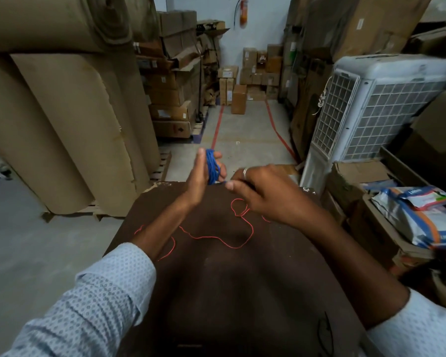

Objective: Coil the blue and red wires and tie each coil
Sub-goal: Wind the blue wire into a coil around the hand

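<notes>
The blue wire (211,166) is wound in a coil round the fingers of my left hand (200,177), held upright above the far edge of the dark brown table (216,292). My right hand (262,191) is just to its right, fingers curled and pinching the blue wire's loose end near the coil's bottom. The red wire (218,238) lies loose and uncoiled across the table, running under both forearms, with a small loop near my right wrist.
Big cardboard rolls (62,119) stand on the left. A white air cooler (371,106) stands at the right, with boxes and printed bags (417,215) beside the table. An aisle of grey floor with stacked cartons (247,81) lies ahead.
</notes>
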Available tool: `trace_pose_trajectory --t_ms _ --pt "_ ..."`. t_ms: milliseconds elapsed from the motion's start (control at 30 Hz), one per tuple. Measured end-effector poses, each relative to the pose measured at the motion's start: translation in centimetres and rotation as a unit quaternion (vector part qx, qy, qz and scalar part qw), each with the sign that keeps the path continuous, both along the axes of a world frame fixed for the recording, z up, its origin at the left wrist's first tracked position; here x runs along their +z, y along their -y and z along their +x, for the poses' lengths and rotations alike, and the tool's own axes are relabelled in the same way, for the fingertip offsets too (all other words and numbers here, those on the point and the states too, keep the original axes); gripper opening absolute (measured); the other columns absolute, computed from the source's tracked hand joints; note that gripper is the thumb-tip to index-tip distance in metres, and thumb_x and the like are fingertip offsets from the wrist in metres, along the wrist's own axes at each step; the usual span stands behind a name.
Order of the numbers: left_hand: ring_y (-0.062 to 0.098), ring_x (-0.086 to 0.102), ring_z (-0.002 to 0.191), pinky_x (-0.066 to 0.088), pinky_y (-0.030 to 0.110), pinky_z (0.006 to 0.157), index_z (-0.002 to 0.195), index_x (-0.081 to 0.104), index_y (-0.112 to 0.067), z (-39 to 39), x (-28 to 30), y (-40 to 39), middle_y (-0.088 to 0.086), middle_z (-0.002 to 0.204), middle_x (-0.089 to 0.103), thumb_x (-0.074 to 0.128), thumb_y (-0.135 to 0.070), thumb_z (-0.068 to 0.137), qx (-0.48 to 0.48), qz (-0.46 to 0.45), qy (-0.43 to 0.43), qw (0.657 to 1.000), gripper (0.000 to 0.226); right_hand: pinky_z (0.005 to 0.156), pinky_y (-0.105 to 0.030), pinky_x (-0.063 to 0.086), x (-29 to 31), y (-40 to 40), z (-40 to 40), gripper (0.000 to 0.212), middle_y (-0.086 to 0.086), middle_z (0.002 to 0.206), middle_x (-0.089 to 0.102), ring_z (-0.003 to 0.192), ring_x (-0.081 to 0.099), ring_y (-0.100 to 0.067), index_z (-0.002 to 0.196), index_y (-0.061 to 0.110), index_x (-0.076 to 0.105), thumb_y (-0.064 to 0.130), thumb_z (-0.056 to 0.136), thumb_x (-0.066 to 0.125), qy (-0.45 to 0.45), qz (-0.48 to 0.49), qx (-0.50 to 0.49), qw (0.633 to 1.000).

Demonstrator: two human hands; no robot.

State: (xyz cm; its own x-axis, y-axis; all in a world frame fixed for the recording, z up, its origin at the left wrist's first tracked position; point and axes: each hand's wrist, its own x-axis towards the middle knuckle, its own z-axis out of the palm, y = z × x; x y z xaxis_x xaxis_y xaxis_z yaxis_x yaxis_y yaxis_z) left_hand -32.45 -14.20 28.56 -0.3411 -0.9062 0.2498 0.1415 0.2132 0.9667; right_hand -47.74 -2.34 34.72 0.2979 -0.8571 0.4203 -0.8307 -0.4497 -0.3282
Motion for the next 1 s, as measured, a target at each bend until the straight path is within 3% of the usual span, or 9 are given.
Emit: trace_pose_trajectory --t_ms 100,233,400,467,533,600,800,900,1000 --pt "0.02 0.055 0.064 0.046 0.03 0.065 0.102 0.061 -0.016 -0.4 -0.7 -1.4 0.01 0.072 0.057 0.011 -0.066 0.094 -0.062 -0.034 0.074 0.995 0.071 0.061 -0.037 0.05 2.6 1.1 -1.2 0.032 0.009 0.061 0.056 0.062 0.059 -0.012 0.085 0.021 0.074 0.048 0.093 0.059 0.009 -0.055 -0.023 0.998" --pt "0.021 0.044 0.05 0.039 0.03 0.055 0.092 0.066 -0.01 -0.8 -0.3 -2.9 0.017 0.058 0.049 0.007 -0.068 0.094 -0.1 -0.043 0.094 0.99 0.083 0.059 -0.037 0.052 4.2 3.2 -2.9 0.029 0.006 0.066 0.068 0.063 0.064 -0.01 0.083 0.023 0.077 0.052 0.079 0.076 0.064 -0.074 -0.054 0.994" --pt "0.018 0.033 0.034 0.033 0.026 0.043 0.072 0.064 0.001 -1.1 1.2 -3.5 0.007 0.039 0.04 0.016 -0.039 0.11 -0.044 -0.044 0.027 0.998 0.073 0.059 -0.038 0.049 1.8 6.5 -4.2 0.021 -0.013 0.07 0.071 0.062 0.064 -0.027 0.082 0.009 0.074 0.029 0.089 0.073 0.203 -0.026 -0.043 0.978" --pt "0.015 0.027 0.03 0.027 0.022 0.039 0.067 0.061 -0.001 -1.1 1.5 -3.4 0.003 0.035 0.035 0.022 -0.032 0.11 -0.019 -0.003 -0.023 1.0 0.066 0.06 -0.04 0.048 -0.3 7.1 -4.3 0.023 -0.016 0.072 0.069 0.062 0.062 -0.026 0.084 0.003 0.072 0.024 0.093 0.069 0.261 -0.011 -0.037 0.965" --pt "0.013 0.023 0.028 0.021 0.021 0.038 0.065 0.059 -0.005 -0.7 1.6 -3.2 0.0 0.034 0.031 0.027 -0.032 0.108 -0.003 0.056 -0.081 0.995 0.06 0.053 -0.028 0.042 -2.6 6.9 -4.0 0.019 -0.007 0.067 0.065 0.056 0.053 -0.007 0.085 0.001 0.071 0.017 0.095 0.067 0.332 0.013 -0.035 0.943" --pt "0.01 0.021 0.026 0.021 0.02 0.036 0.066 0.057 -0.006 -0.4 1.6 -2.9 -0.003 0.033 0.028 0.027 -0.035 0.107 -0.024 0.107 -0.135 0.985 0.059 0.05 -0.017 0.037 -4.6 6.3 -3.0 0.013 0.001 0.065 0.061 0.052 0.047 -0.001 0.085 0.006 0.07 0.013 0.095 0.066 0.386 0.042 -0.05 0.92" --pt "0.006 0.023 0.024 0.019 0.022 0.036 0.067 0.056 -0.007 -0.1 1.8 -3.1 -0.007 0.031 0.027 0.03 -0.046 0.106 -0.112 0.195 -0.184 0.957 0.061 0.056 -0.031 0.048 -7.2 6.2 -1.3 0.013 0.002 0.065 0.063 0.054 0.055 -0.011 0.084 0.013 0.069 0.021 0.094 0.065 0.406 0.006 -0.12 0.906" --pt "0.008 0.026 0.028 0.024 0.025 0.041 0.07 0.057 -0.01 0.2 1.9 -3.5 -0.005 0.035 0.028 0.042 -0.057 0.1 -0.113 0.165 -0.099 0.975 0.057 0.061 -0.034 0.048 -6.4 5.9 -1.3 0.013 0.007 0.062 0.061 0.059 0.057 -0.012 0.086 0.022 0.069 0.031 0.093 0.064 0.365 -0.062 -0.148 0.917" --pt "0.01 0.025 0.032 0.024 0.026 0.045 0.071 0.056 -0.013 0.0 1.6 -4.5 -0.002 0.04 0.03 0.057 -0.048 0.096 -0.103 0.093 0.023 0.99 0.043 0.066 -0.027 0.045 -4.5 5.8 -1.9 0.014 0.009 0.072 0.064 0.07 0.06 -0.012 0.089 0.016 0.07 0.027 0.096 0.064 0.307 -0.138 -0.166 0.927"
